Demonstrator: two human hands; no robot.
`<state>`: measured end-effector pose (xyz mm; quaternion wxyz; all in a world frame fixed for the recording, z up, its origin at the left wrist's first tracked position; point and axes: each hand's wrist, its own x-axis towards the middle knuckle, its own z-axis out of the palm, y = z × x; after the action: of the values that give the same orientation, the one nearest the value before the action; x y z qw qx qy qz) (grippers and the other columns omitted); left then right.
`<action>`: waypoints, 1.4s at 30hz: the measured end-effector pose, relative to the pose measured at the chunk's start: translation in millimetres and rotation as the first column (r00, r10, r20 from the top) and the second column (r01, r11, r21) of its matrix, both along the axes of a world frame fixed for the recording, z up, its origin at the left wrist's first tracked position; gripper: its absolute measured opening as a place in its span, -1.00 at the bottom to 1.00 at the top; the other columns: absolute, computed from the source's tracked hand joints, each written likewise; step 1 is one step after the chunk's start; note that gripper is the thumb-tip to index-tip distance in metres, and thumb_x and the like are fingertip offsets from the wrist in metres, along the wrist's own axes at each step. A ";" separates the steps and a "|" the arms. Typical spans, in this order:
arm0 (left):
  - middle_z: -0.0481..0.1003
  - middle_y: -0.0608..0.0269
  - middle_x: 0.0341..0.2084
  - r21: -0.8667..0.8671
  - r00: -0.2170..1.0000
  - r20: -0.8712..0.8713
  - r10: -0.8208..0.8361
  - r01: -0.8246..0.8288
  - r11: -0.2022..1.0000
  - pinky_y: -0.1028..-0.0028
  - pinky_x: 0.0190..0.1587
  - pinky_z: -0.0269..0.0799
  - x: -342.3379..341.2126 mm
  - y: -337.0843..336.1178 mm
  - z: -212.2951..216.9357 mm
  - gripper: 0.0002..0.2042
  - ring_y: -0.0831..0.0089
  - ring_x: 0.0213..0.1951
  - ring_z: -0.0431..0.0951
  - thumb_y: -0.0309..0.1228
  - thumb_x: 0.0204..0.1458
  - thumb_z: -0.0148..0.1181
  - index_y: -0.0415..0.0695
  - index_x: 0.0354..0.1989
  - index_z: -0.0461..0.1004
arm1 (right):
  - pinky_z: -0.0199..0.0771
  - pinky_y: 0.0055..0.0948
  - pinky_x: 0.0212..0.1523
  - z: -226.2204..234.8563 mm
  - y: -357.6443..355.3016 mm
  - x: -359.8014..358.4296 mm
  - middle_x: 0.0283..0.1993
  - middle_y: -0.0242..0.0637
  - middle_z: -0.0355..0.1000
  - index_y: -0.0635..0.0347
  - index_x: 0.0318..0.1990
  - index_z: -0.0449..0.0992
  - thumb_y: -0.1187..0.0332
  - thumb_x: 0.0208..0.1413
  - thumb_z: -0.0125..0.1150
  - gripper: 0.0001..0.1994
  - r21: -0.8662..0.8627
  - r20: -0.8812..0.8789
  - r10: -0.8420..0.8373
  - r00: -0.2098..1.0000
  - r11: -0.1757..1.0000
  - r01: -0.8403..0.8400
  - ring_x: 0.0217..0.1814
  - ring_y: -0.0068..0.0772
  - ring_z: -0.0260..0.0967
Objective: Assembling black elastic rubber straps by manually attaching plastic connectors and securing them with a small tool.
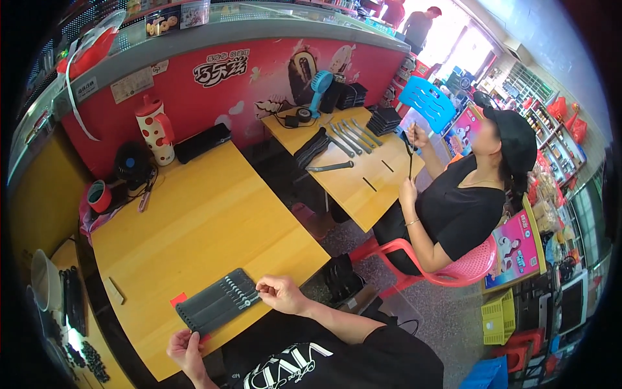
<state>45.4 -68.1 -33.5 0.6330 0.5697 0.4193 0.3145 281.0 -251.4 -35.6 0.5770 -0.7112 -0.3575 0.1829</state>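
A dark grey, flat leather-like panel (217,305) lies near the front edge of the wooden table (207,214). Small holes run along its left edge, and rows of pale stitches or lacing cross its right part. Thumb and fingers of my left hand (186,353) pinch the panel's lower left corner. Bits of a red piece (179,299) stick out from beneath it. Just at the panel's right end, my right hand (282,295) is closed in a pinch; whatever it holds is too small to make out.
A polka-dot tumbler (155,133), a black fan (131,161) and a red tape roll (99,196) stand at the table's back left. To the right, a co-worker (453,188) sits at another table (363,188) holding a dark strip, with several grey strips (350,137) before them.
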 end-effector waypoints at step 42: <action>0.54 0.32 -0.53 -0.018 0.999 -0.008 0.053 -0.053 0.998 0.70 -0.55 0.36 8.2 -7.3 15.7 -0.88 0.70 -0.56 0.46 -0.68 -0.03 0.27 -0.29 -0.31 0.51 | 0.31 -0.67 -0.48 7.9 4.0 -2.4 -0.49 -0.44 0.36 0.29 -0.39 0.42 0.70 -0.04 0.19 -0.87 -0.006 -0.065 -0.070 0.995 0.998 0.070 -0.50 -0.72 0.29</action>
<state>53.6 -75.5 -17.8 0.6281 0.5537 0.4396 0.3251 278.5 -247.5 -27.7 0.5932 -0.7179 -0.3131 0.1862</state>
